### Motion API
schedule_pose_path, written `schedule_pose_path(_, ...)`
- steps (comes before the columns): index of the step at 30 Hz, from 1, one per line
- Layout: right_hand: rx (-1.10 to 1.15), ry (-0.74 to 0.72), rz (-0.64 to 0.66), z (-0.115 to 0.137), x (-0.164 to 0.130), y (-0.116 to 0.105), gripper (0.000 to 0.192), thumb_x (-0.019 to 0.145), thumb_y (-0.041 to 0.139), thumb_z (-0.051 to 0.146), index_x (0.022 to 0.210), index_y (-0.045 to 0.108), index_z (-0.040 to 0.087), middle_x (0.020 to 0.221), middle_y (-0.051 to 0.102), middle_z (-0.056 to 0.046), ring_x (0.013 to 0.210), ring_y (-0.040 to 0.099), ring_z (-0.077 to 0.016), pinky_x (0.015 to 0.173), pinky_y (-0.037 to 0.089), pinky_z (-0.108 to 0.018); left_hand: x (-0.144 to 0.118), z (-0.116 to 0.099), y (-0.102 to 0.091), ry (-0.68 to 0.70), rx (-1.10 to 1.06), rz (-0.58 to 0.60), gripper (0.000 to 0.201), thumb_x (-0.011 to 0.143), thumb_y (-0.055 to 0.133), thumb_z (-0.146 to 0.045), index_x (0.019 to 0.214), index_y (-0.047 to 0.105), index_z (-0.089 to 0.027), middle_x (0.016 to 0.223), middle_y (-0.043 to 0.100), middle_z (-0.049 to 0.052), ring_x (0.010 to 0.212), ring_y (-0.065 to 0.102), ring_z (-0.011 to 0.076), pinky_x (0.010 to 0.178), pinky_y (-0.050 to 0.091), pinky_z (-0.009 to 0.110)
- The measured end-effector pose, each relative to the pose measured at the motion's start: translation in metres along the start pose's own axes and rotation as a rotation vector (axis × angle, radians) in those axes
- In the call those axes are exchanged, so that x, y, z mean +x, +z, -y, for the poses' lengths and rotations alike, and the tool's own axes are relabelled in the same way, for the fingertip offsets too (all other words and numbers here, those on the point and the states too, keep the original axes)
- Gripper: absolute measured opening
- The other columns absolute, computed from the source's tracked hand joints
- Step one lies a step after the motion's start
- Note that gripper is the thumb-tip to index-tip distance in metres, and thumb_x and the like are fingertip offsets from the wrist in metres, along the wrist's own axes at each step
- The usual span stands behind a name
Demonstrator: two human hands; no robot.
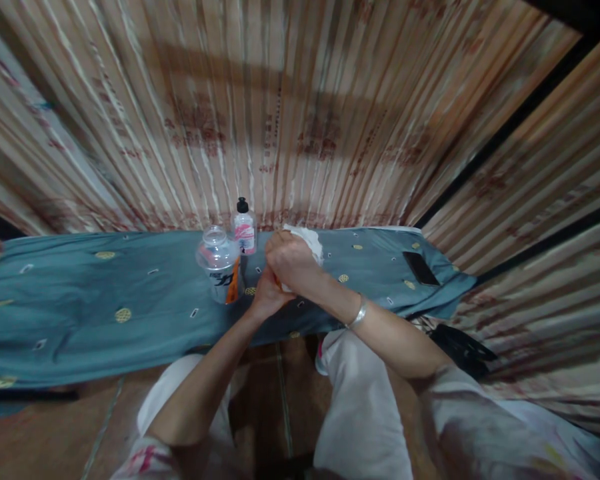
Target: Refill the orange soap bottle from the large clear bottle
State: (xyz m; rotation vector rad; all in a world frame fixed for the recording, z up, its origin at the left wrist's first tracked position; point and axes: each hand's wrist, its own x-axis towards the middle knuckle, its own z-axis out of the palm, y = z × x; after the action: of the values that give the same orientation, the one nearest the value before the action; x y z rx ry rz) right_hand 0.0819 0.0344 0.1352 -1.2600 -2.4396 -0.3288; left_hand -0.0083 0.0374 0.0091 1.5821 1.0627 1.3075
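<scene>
Nearest us were our knees in pale trousers, and just beyond them our two hands met at the near edge of the blue cloth [80, 300]. Our right hand [291, 260] was closed in a loose fist around a crumpled white tissue [307, 239], which bunched out at its one o'clock side. Our left hand [266, 298] lay under it, at its seven o'clock, fingers curled up against the right one; a sliver of something orange showed between them, but we could not tell what it was or how firmly the left hand held it. A silver bangle [359, 313] sat on our right wrist. At nine o'clock from the hands, just beside them, stood a clear plastic bottle [219, 264] with an orange piece against its side, and behind that, at eleven o'clock, a small capped bottle [244, 227] stood upright. A dark phone [421, 268] lay well apart at three o'clock. We judged the wiping to be underway, neither finished nor set aside, with both bottles waiting untouched.
</scene>
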Motion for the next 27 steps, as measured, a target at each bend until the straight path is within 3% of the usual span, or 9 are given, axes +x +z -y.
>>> schedule_pose_path(2,-0.03,0.084,0.139,-0.004,0.013,-0.005,0.037,0.091,0.042,0.001,0.088,0.076,0.015,0.091,0.075,-0.014,0.087,0.065,-0.0265,0.079,0.051,-0.038,-0.002,-0.007,-0.001,0.012,0.035,0.022,0.053,0.071,0.086,-0.029,0.117,0.064,-0.017,0.112,0.069,0.009,0.099,0.067,0.0275,0.089,0.057,0.044)
schedule_pose_path(4,-0.015,0.079,0.173,-0.01,0.025,-0.014,0.031,0.091,0.047,0.003,0.089,0.077,0.014,0.092,0.076,-0.014,0.09,0.067,-0.0266,0.079,0.051,-0.038,-0.003,-0.014,-0.002,0.025,0.065,0.029,0.064,0.054,0.089,-0.017,0.113,0.064,-0.02,0.104,0.071,0.006,0.095,0.067,0.0292,0.089,0.056,0.045)
schedule_pose_path(8,0.193,0.143,0.167,-0.041,0.048,-0.026,0.021,0.076,0.063,-0.002,0.072,0.073,0.015,0.076,0.075,-0.012,0.093,0.07,-0.0279,0.085,0.05,-0.038,-0.004,-0.024,-0.002,0.049,0.118,0.01,0.067,0.047,0.084,-0.012,0.109,0.063,-0.021,0.106,0.07,0.006,0.104,0.064,0.0333,0.096,0.052,0.05)
schedule_pose_path(10,0.393,0.212,0.248,-0.063,0.058,-0.027,0.029,0.06,0.069,-0.01,0.053,0.065,0.018,0.057,0.068,-0.007,0.087,0.07,-0.0286,0.084,0.05,-0.037,-0.003,-0.027,-0.002,0.058,0.13,0.007,0.068,0.046,0.083,-0.011,0.11,0.063,-0.022,0.109,0.07,0.007,0.107,0.063,0.0347,0.098,0.05,0.051)
schedule_pose_path(13,0.74,0.356,0.377,-0.093,0.064,-0.025,0.035,0.053,0.066,-0.012,0.04,0.057,0.018,0.037,0.052,0.001,0.071,0.066,-0.0228,0.074,0.049,-0.033,-0.004,-0.03,-0.001,0.066,0.134,0.019,0.071,0.047,0.083,-0.011,0.114,0.063,-0.023,0.111,0.07,0.008,0.107,0.064,0.0349,0.097,0.051,0.051)
schedule_pose_path(14,0.887,0.416,0.381,-0.101,0.062,-0.024,0.032,0.053,0.066,-0.011,0.041,0.059,0.018,0.037,0.052,0.003,0.065,0.063,-0.0192,0.07,0.049,-0.03,-0.004,-0.03,-0.001,0.067,0.134,0.021,0.072,0.047,0.083,-0.011,0.115,0.062,-0.023,0.112,0.07,0.009,0.107,0.064,0.035,0.097,0.051,0.051)
schedule_pose_path(17,1.002,0.471,0.383,-0.114,0.052,-0.02,0.025,0.056,0.068,-0.003,0.044,0.062,0.017,0.039,0.058,0.004,0.051,0.054,-0.0113,0.056,0.045,-0.024,-0.005,-0.028,0.001,0.061,0.136,0.02,0.074,0.045,0.084,-0.01,0.115,0.061,-0.022,0.113,0.07,0.01,0.109,0.064,0.0359,0.099,0.05,0.053)
schedule_pose_path(21,1.121,0.531,0.348,-0.116,0.031,-0.015,0.014,0.062,0.074,0.015,0.051,0.066,0.017,0.043,0.061,0.006,0.042,0.05,-0.0087,0.044,0.04,-0.019,-0.007,-0.024,0.003,0.042,0.131,0.017,0.077,0.043,0.086,-0.012,0.115,0.059,-0.022,0.115,0.068,0.01,0.114,0.063,0.0365,0.104,0.047,0.056)
schedule_pose_path(27,1.321,0.668,0.182,-0.107,0.009,-0.005,0.012,0.068,0.072,0.02,0.058,0.067,0.017,0.052,0.068,0.002,0.046,0.059,-0.0107,0.048,0.047,-0.02,-0.007,-0.026,0.003,0.016,0.082,0.015,0.082,0.046,0.088,-0.015,0.121,0.056,-0.021,0.125,0.066,0.012,0.121,0.062,0.0347,0.108,0.044,0.053)
